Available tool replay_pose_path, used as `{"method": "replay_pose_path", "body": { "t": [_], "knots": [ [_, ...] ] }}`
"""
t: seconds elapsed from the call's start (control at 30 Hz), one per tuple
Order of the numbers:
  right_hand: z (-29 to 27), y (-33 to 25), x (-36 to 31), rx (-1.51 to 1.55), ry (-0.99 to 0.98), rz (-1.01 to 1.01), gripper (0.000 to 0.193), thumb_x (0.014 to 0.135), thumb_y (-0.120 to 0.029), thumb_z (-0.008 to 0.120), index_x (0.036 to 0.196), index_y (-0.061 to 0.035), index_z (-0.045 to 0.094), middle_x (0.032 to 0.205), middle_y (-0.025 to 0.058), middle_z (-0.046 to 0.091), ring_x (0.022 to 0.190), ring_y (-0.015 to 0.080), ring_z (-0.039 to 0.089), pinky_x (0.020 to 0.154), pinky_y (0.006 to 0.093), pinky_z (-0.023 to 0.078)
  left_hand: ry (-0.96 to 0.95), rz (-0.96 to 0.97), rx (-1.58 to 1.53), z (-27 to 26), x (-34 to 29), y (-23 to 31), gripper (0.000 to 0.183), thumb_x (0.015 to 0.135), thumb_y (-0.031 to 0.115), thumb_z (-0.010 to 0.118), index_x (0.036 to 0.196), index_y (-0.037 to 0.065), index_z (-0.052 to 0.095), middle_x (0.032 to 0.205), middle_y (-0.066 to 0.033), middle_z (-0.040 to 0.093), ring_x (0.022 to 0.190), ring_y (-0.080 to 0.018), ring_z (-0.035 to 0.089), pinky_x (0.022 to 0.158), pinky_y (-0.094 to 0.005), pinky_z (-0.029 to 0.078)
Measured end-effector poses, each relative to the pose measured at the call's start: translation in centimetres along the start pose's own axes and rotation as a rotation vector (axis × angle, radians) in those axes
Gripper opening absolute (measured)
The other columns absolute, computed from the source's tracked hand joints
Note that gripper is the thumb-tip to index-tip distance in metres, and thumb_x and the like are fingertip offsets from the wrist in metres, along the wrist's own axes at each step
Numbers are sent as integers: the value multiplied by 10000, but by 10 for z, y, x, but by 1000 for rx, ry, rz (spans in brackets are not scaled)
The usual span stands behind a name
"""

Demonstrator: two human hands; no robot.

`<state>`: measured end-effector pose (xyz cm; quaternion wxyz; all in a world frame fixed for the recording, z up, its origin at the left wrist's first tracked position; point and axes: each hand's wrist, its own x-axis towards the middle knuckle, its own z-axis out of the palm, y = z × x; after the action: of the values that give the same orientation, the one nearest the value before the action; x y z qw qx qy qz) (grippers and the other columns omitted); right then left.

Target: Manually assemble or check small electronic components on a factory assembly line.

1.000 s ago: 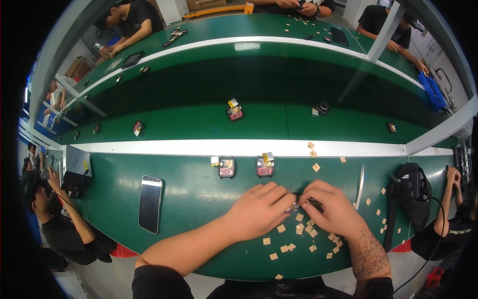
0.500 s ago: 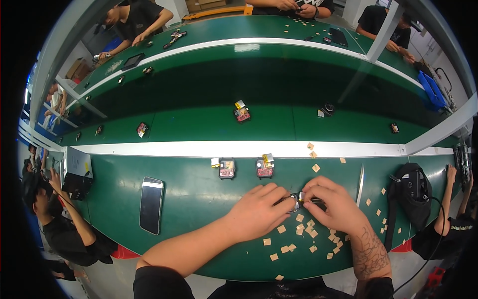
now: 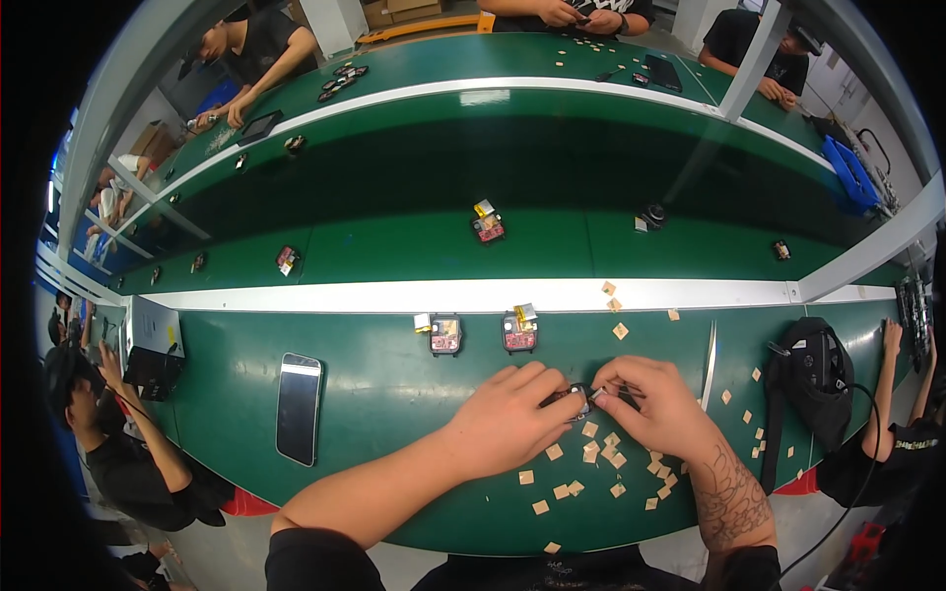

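Observation:
My left hand (image 3: 517,414) is closed around a small dark electronic device (image 3: 579,398), mostly hidden by the fingers. Thumb and fingertips of my right hand (image 3: 650,402) pinch a small silvery battery (image 3: 597,394) at the device's right side. A thin dark shape shows beneath the right fingers, too small to name. Beyond my hands on the green table lie two opened square devices, one on the left (image 3: 445,335) and one on the right (image 3: 519,333), each with circuitry showing and a small battery folded out. Several tan square pads (image 3: 591,451) are scattered just below my hands.
A phone (image 3: 299,409) lies at the left, near a silver-and-black box (image 3: 155,345). A black bag (image 3: 820,379) with a cable rests at the right. Behind a white rail (image 3: 394,295), a green belt (image 3: 374,241) carries more devices. Several people work around the tables.
My right hand has shifted slightly left and the battery in its fingers is tilted differently. The devices on the belt have moved a little to the right. My left hand stays nearly still.

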<state>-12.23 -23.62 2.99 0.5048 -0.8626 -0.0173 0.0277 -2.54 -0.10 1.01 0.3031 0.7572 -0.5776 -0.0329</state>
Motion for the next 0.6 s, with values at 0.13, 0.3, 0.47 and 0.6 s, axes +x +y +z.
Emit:
{"method": "replay_pose_path", "body": {
  "t": [0.13,0.3,0.47,0.6],
  "knots": [
    [0,-1,-1,53,14,6,115,965,-13,740,1074,6,707,911,117,722,810,195,717,714,316,560,-18,6,7,0,0,0,334,868,177,836,1178,120,726,1127,-56,644,1035,-278,642,875,-426,559],
    [-6,4,-1,97,-32,67,155,968,-18,751,1116,16,724,898,95,709,779,145,654,690,290,526,-25,15,38,-1,-2,0,301,877,190,825,1162,144,744,1127,-42,632,1038,-257,636,868,-415,545],
    [-12,1,-1,81,-76,83,189,964,-26,764,1146,15,735,872,75,695,720,115,583,636,286,475,-67,55,90,-2,-2,1,283,888,223,815,1160,172,761,1119,-31,624,1041,-236,627,869,-394,526],
    [-18,3,-1,89,-144,111,219,951,-27,775,1164,13,740,860,63,695,670,95,514,602,282,424,-55,49,75,-2,-2,1,309,882,227,826,1179,166,767,1114,-30,630,1047,-239,625,880,-399,527]
  ]
}}
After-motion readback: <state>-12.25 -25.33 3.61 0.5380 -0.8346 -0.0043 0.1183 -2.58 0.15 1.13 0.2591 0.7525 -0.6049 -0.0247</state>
